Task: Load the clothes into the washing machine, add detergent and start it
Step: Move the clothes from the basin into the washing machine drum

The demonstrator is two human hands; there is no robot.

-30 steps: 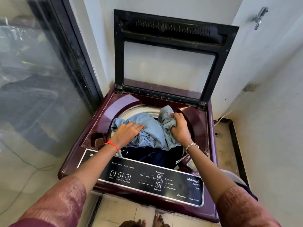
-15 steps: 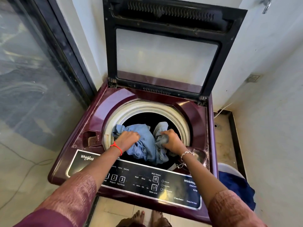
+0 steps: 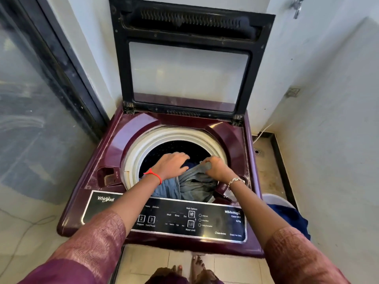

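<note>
A maroon top-loading washing machine (image 3: pixel 106 144) stands with its black-framed lid (image 3: pixel 188 64) raised against the wall. A light blue garment (image 3: pixel 190 187) lies in the near part of the drum, below the white rim (image 3: pixel 139 148). My left hand (image 3: pixel 171 166) lies over the garment with its fingers spread, pressing down inside the drum. My right hand (image 3: pixel 217 168) pinches a fold of the same garment at its top edge. Darker clothing shows beneath, mostly hidden. The black control panel (image 3: pixel 184 220) runs along the front edge. No detergent is in view.
A dark blue cloth (image 3: pixel 291 218) hangs over a white basket (image 3: pixel 274 199) on the floor to the machine's right. A glass door (image 3: pixel 30 99) stands on the left, white walls behind and to the right. My bare feet (image 3: pixel 192 267) are at the machine's front.
Both hands have pushed the light blue garment from above the rim down into the drum. My left hand has flattened over it, and the garment now sits lower.
</note>
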